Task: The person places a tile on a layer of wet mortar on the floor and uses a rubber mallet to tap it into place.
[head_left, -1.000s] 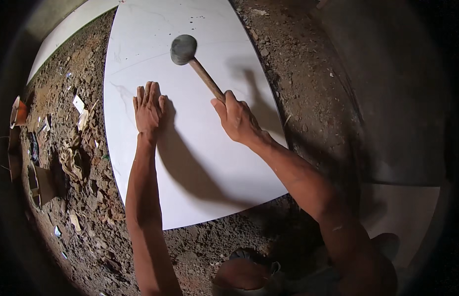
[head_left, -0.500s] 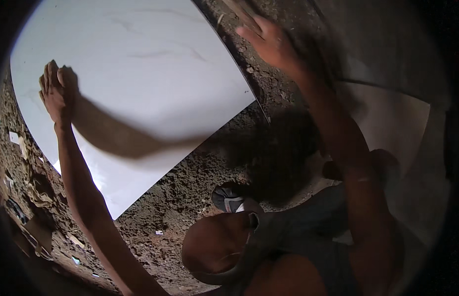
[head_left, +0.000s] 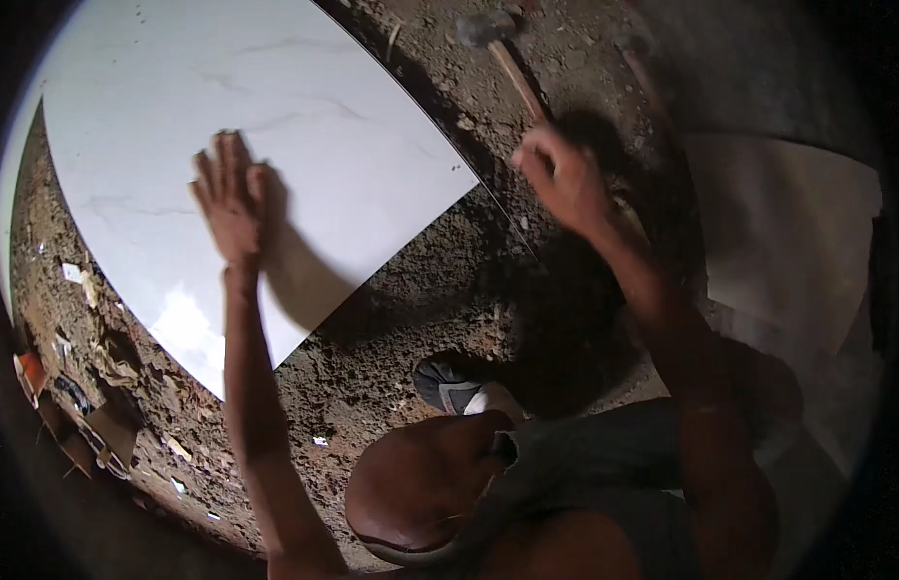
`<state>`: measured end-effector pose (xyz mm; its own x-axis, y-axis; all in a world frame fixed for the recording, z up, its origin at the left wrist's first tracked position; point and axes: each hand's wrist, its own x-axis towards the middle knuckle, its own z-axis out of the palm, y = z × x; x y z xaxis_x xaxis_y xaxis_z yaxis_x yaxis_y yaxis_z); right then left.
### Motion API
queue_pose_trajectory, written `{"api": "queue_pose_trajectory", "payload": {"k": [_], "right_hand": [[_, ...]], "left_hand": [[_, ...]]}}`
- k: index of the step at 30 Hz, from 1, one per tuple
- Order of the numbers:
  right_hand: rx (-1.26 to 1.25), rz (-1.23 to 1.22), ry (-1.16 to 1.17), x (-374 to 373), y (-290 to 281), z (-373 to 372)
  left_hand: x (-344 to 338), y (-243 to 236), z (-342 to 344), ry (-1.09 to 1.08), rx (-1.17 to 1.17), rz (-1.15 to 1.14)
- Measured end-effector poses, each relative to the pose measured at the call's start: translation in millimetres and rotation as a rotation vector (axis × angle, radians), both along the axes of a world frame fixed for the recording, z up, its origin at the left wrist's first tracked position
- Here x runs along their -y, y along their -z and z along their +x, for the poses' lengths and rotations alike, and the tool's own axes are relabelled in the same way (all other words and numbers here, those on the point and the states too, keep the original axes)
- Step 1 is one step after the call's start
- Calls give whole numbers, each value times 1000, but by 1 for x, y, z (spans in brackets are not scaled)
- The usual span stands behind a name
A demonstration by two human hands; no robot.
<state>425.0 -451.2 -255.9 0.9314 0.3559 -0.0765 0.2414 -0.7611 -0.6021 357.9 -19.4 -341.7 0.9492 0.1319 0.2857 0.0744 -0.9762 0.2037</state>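
A large white tile (head_left: 304, 58) with faint grey veins lies over rough, dark bedding. My left hand (head_left: 232, 203) rests on its surface, palm down and fingers spread. To the right of the tile, my right hand (head_left: 565, 179) is closed around the wooden handle of a mallet (head_left: 517, 79). The mallet's grey, rounded head is at the far end, above the bare ground and apart from the tile. My fingers hide part of the handle. A thin line (head_left: 507, 217) stretches from the tile's right corner over the ground.
Bent knees and a sandalled foot (head_left: 449, 385) are close below the tile's near edge. Pale slabs (head_left: 788, 242) lie at the right. Scraps and debris (head_left: 111, 358) litter the ground on the left, where another white edge (head_left: 6, 213) shows.
My left hand has shifted right across the tile and flattened, fingers spreading. My right hand has come nearer with the mallet, whose head now shows. The view has shifted slightly.
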Motion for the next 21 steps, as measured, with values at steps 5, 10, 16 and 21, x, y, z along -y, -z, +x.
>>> {"api": "queue_pose_trajectory", "payload": {"k": [5, 10, 16, 21], "right_hand": [[-175, -139, -213, 1, 2, -64], [-216, 63, -169, 18, 5, -58], [-151, 103, 108, 19, -19, -5], [147, -201, 31, 17, 3, 30]], "left_hand": [[75, -31, 13, 36, -20, -24], [116, -29, 20, 281, -68, -302], [105, -34, 33, 217, -31, -312], [22, -26, 78, -74, 58, -130]]}}
